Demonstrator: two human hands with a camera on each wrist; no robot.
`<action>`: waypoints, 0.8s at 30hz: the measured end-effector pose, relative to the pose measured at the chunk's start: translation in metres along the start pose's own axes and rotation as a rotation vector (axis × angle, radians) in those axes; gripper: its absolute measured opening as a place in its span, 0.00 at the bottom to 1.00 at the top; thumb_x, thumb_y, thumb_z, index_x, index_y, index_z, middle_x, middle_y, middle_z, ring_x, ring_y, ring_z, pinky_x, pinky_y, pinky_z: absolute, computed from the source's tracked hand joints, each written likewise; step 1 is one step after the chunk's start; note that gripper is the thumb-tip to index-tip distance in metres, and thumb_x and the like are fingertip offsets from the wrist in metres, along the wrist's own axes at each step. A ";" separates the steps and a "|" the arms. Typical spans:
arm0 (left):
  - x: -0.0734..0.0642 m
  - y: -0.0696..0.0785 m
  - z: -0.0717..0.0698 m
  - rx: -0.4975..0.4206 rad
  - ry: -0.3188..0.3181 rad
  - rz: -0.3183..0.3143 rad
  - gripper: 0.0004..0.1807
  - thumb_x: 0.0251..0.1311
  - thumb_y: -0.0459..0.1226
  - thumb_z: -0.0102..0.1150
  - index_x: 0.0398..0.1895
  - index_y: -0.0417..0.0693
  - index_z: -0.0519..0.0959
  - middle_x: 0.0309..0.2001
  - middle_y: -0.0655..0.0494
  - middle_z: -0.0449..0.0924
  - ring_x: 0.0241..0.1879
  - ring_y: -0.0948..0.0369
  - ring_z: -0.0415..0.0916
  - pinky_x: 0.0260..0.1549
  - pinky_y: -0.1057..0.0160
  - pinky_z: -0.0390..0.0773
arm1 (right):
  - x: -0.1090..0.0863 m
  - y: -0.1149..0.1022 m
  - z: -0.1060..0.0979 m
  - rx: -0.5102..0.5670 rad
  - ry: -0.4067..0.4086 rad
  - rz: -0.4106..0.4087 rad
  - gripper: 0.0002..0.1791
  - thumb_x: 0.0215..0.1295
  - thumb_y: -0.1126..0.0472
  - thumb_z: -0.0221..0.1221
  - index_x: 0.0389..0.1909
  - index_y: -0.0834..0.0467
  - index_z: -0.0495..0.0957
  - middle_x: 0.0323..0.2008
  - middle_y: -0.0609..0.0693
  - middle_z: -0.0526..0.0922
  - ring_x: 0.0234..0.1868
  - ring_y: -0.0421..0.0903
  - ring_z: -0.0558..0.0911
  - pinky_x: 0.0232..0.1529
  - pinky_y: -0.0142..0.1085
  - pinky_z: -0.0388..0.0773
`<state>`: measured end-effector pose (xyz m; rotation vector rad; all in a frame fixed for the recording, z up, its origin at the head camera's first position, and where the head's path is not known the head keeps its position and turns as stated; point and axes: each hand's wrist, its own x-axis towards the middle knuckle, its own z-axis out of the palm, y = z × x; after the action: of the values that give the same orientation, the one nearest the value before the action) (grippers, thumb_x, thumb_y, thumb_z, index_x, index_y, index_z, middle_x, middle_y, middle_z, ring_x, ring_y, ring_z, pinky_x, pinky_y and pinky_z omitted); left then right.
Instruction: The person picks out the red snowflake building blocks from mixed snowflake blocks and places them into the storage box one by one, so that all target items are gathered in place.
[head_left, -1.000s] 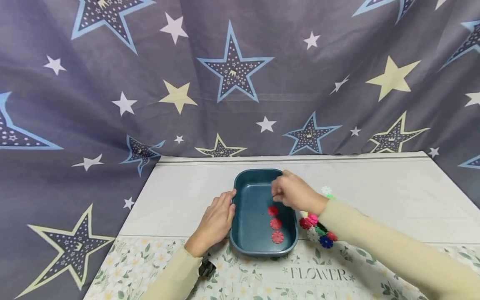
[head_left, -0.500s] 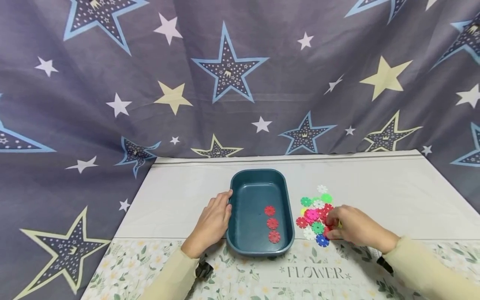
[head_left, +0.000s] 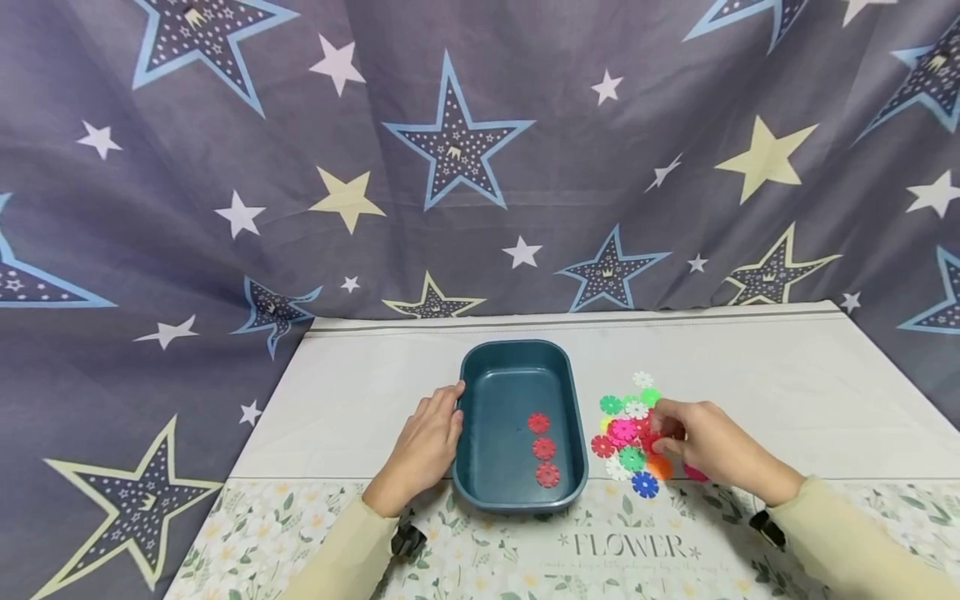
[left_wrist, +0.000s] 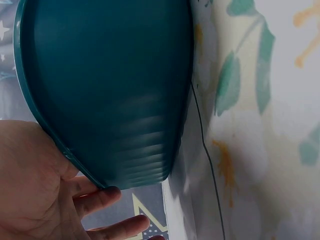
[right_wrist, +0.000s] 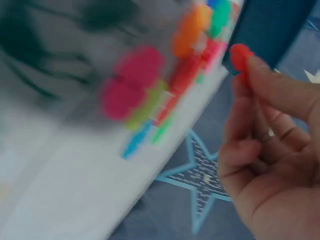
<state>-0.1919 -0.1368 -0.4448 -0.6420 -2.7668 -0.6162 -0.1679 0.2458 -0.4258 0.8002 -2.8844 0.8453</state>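
In the right wrist view, my right hand (right_wrist: 280,145) pinches a red interlocking disc (right_wrist: 241,56) between thumb and index finger. The head view has this right hand (head_left: 723,450) at the right side of a pile of notched plastic discs, including a pink disc (head_left: 622,431), a green disc (head_left: 632,458), an orange disc (head_left: 660,467) and a blue disc (head_left: 645,484). Left of the pile stands a dark teal rectangular tray (head_left: 491,433). Three red discs (head_left: 543,448) lie in a column on its floor. My left hand (head_left: 423,450) rests at its left rim, fingers extended.
White cloth covers the table (head_left: 810,392), with a floral strip along the front that bears a "FLOWER" print (head_left: 633,546). A grey star-patterned curtain (head_left: 570,200) hangs behind and to the sides. One white disc (head_left: 642,379) lies at the pile's far end.
My right hand has gone from over the tray to the pile on the right and picked up a red disc. An orange disc now shows at the pile's front. The left hand stays put.
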 end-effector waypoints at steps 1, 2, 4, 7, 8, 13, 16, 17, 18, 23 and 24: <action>0.000 0.000 0.000 -0.001 0.002 0.001 0.22 0.71 0.35 0.44 0.67 0.41 0.65 0.59 0.48 0.69 0.50 0.48 0.70 0.41 0.47 0.72 | 0.003 -0.003 -0.003 0.004 0.011 -0.018 0.14 0.52 0.68 0.69 0.26 0.50 0.73 0.22 0.37 0.75 0.23 0.32 0.73 0.25 0.31 0.72; 0.000 -0.001 0.000 0.001 0.005 0.002 0.22 0.71 0.35 0.44 0.66 0.41 0.65 0.59 0.48 0.69 0.50 0.48 0.70 0.41 0.47 0.72 | 0.005 -0.005 -0.005 0.011 0.017 -0.035 0.13 0.52 0.67 0.68 0.27 0.50 0.74 0.23 0.37 0.76 0.23 0.33 0.75 0.25 0.32 0.73; -0.001 -0.001 0.000 0.000 0.009 0.002 0.22 0.71 0.36 0.44 0.66 0.40 0.65 0.58 0.48 0.69 0.49 0.48 0.70 0.41 0.47 0.72 | 0.012 -0.012 -0.010 0.011 0.030 -0.070 0.11 0.53 0.66 0.68 0.27 0.50 0.75 0.23 0.36 0.77 0.24 0.32 0.76 0.27 0.32 0.74; 0.000 -0.001 0.000 -0.006 0.007 -0.001 0.22 0.71 0.36 0.44 0.67 0.41 0.65 0.59 0.48 0.69 0.50 0.48 0.69 0.41 0.46 0.72 | 0.024 -0.023 -0.012 0.017 0.050 -0.122 0.11 0.53 0.66 0.69 0.27 0.49 0.76 0.24 0.35 0.77 0.25 0.32 0.76 0.29 0.32 0.75; 0.000 -0.001 0.000 -0.006 0.007 0.000 0.22 0.71 0.36 0.44 0.66 0.41 0.65 0.59 0.48 0.69 0.50 0.48 0.69 0.41 0.46 0.72 | 0.029 -0.027 -0.011 0.021 0.060 -0.148 0.11 0.52 0.66 0.69 0.27 0.49 0.76 0.25 0.34 0.76 0.26 0.32 0.75 0.30 0.32 0.75; 0.000 -0.001 0.000 -0.006 0.006 0.001 0.22 0.71 0.35 0.45 0.66 0.40 0.65 0.59 0.48 0.69 0.50 0.48 0.70 0.41 0.46 0.72 | 0.064 -0.045 0.003 0.031 0.108 -0.289 0.11 0.49 0.65 0.71 0.27 0.49 0.78 0.26 0.36 0.77 0.29 0.32 0.75 0.32 0.33 0.76; 0.000 -0.002 0.000 -0.012 0.002 -0.004 0.22 0.71 0.35 0.44 0.66 0.41 0.65 0.59 0.48 0.68 0.51 0.48 0.69 0.41 0.46 0.71 | 0.091 -0.052 0.017 0.019 0.089 -0.333 0.10 0.49 0.66 0.70 0.27 0.51 0.80 0.27 0.38 0.78 0.30 0.36 0.75 0.32 0.34 0.76; 0.000 -0.002 0.000 -0.011 -0.001 -0.006 0.22 0.71 0.35 0.44 0.67 0.41 0.65 0.60 0.49 0.68 0.51 0.48 0.69 0.41 0.46 0.71 | 0.101 -0.053 0.022 0.013 0.068 -0.332 0.09 0.50 0.67 0.70 0.27 0.51 0.80 0.27 0.39 0.79 0.30 0.37 0.75 0.32 0.33 0.76; 0.000 -0.002 0.000 -0.013 -0.003 -0.008 0.22 0.71 0.35 0.44 0.67 0.41 0.65 0.60 0.49 0.68 0.51 0.48 0.69 0.41 0.46 0.71 | 0.109 -0.054 0.027 0.001 0.046 -0.335 0.09 0.51 0.68 0.69 0.27 0.52 0.80 0.27 0.40 0.79 0.30 0.37 0.75 0.32 0.33 0.75; -0.001 -0.003 0.000 0.001 0.000 -0.003 0.22 0.71 0.36 0.44 0.67 0.40 0.64 0.59 0.48 0.68 0.51 0.48 0.69 0.41 0.46 0.72 | 0.144 -0.060 0.049 -0.042 -0.056 -0.278 0.11 0.49 0.77 0.64 0.22 0.56 0.81 0.22 0.43 0.80 0.24 0.38 0.75 0.28 0.32 0.75; -0.001 -0.003 0.000 0.006 0.004 -0.001 0.22 0.71 0.36 0.44 0.67 0.40 0.65 0.59 0.48 0.68 0.51 0.48 0.69 0.41 0.46 0.72 | 0.149 -0.061 0.052 -0.054 -0.064 -0.266 0.11 0.48 0.77 0.64 0.21 0.56 0.81 0.21 0.44 0.80 0.23 0.38 0.76 0.28 0.33 0.75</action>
<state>-0.1922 -0.1393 -0.4463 -0.6373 -2.7643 -0.6091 -0.2621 0.1056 -0.4143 1.1915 -2.7518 0.7220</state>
